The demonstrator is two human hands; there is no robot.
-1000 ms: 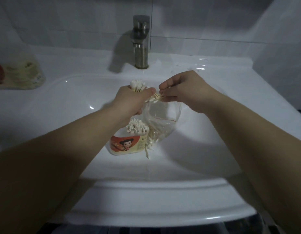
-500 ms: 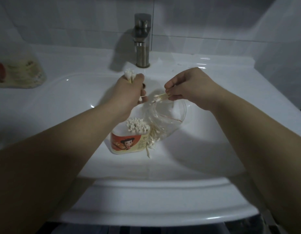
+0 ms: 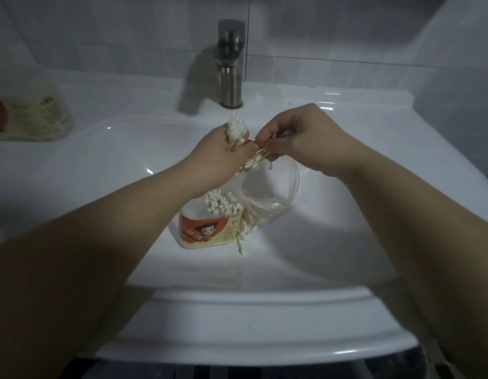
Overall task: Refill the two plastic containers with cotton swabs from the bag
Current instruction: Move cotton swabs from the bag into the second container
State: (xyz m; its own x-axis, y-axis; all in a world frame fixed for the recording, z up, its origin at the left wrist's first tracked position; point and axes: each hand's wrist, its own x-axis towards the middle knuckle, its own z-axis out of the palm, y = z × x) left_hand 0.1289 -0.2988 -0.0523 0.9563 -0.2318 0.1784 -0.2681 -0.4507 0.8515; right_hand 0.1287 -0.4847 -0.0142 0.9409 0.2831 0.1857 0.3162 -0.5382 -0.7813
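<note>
Your hands, apart half a second ago, have met again: your right hand point(image 3: 300, 140) pinches a few cotton swabs point(image 3: 258, 160) just beside the upright bundle point(image 3: 236, 131) gripped in your left hand point(image 3: 218, 157), so I judge you're gathering one load. Both hover, fingers curled, over the clear bag point(image 3: 267, 195) and the labelled container point(image 3: 207, 231), already holding swabs, in the sink point(image 3: 100, 160).

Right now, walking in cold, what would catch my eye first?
Two hands meet above the white sink: the left hand grips an upright bundle of cotton swabs, and the right hand pinches a few loose swabs beside it. Below them, in the basin, a container with a cartoon label stands packed with swabs, a clear bag right beside it.
</note>
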